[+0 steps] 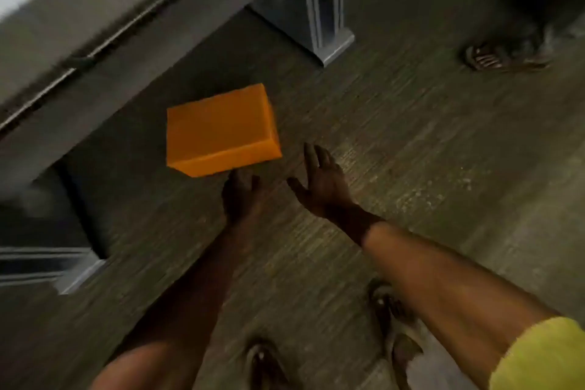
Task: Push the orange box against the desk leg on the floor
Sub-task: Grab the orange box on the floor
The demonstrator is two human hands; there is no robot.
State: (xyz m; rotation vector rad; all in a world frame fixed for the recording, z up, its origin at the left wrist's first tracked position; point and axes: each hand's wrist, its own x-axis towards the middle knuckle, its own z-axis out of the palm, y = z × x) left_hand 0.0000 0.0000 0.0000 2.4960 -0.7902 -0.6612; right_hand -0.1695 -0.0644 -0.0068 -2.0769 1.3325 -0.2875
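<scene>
An orange box (221,130) lies flat on the grey carpet, partly under the desk's edge. A grey desk leg (311,9) with a flat foot stands beyond it to the upper right, a clear gap between the two. My left hand (239,196) reaches forward, its fingertips at the box's near edge; whether they touch is blurred. My right hand (319,180) hovers just right of the box's near right corner, fingers spread, holding nothing.
The desk top (95,19) runs diagonally across the upper left. A second desk leg (63,266) stands at the lower left. Another person's sandalled foot (487,58) is at the upper right. My own feet (389,313) are at the bottom.
</scene>
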